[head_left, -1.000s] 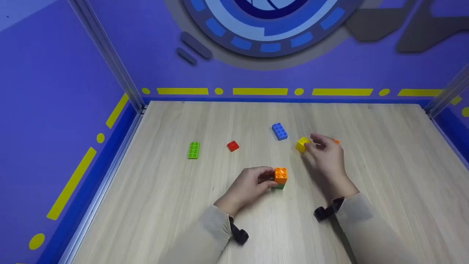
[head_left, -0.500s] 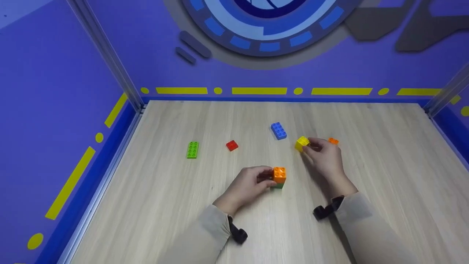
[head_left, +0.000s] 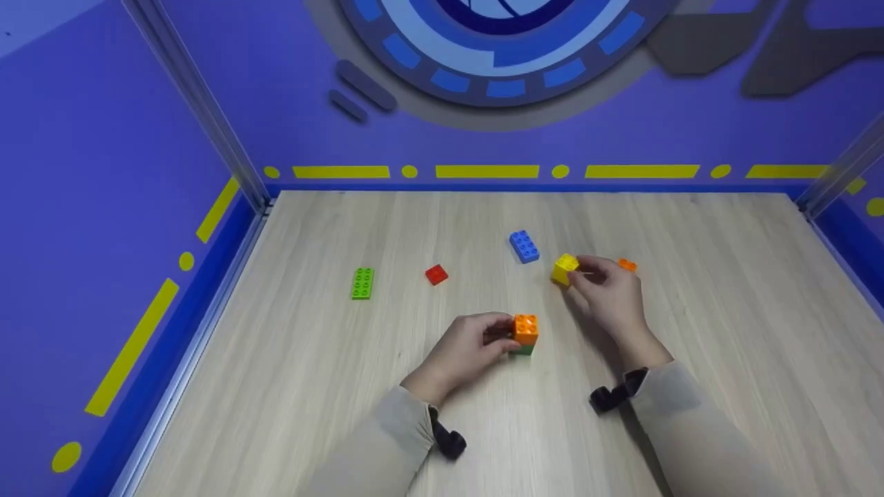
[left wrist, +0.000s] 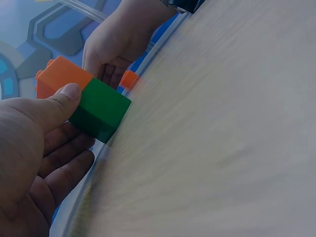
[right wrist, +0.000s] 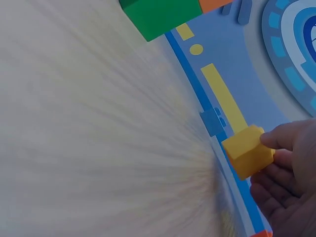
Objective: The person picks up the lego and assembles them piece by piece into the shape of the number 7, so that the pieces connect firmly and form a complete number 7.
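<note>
My left hand (head_left: 463,352) pinches a stack of two toy building bricks, an orange brick (head_left: 525,329) on top of a green brick (left wrist: 102,109). The thumb lies across the side of the stack in the left wrist view. To the right and farther back, my right hand (head_left: 611,293) pinches a yellow toy building brick (head_left: 565,269) between thumb and fingers. In the right wrist view the thumb presses one face of that yellow brick (right wrist: 248,151). The blue brick (head_left: 524,246) lies just behind and left of it.
A flat red brick (head_left: 436,275) and a long light green brick (head_left: 362,284) lie on the left of the wooden table (head_left: 276,386). Another orange brick (head_left: 627,265) lies beyond my right hand. Printed purple walls stand at the back and sides.
My right hand's fingers have closed on the yellow brick, which has shifted slightly left. More of the orange brick behind that hand shows. The left hand and its stack stay put.
</note>
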Available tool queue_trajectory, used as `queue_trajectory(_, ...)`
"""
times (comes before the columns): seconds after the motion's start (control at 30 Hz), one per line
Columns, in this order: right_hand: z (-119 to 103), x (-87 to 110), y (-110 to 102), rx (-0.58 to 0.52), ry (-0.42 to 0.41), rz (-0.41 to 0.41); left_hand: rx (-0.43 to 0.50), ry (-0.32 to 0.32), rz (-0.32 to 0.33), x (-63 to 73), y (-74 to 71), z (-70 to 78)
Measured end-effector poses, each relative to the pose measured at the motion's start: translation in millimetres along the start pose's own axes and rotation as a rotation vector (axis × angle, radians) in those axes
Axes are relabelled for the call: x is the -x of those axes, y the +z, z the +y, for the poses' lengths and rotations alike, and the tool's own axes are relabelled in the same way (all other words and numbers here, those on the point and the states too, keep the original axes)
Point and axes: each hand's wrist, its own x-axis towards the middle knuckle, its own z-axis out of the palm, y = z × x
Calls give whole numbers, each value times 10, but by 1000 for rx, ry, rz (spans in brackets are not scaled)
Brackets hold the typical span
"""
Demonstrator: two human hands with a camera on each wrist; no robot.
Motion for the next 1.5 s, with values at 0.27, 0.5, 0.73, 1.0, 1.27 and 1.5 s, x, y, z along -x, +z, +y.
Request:
queue_trajectory(0.27, -33, 16, 37, -146, -34, -52, -12, -13, 6, -1, 0, 10)
queue_trajectory(0.5, -50, 46, 46, -252, -77, -96, -3, -19, 0, -13, 1, 12)
queue_trajectory(0.73, -33, 59, 51, -332, -96, -119, 0, -27, -4, -16, 4, 4)
queue_trajectory(1.0, -122, 120, 56, -408, -85, -125, 6, -14, 1, -7, -1, 11)
queue_trajectory(1.27, -194, 186, 72, -473, -124, -177, -1, -11, -1, -4, -10, 13)
queue_trajectory(1.5, -241, 253, 85, -548, -211, -233, -4, -2, -5, -6, -8, 7)
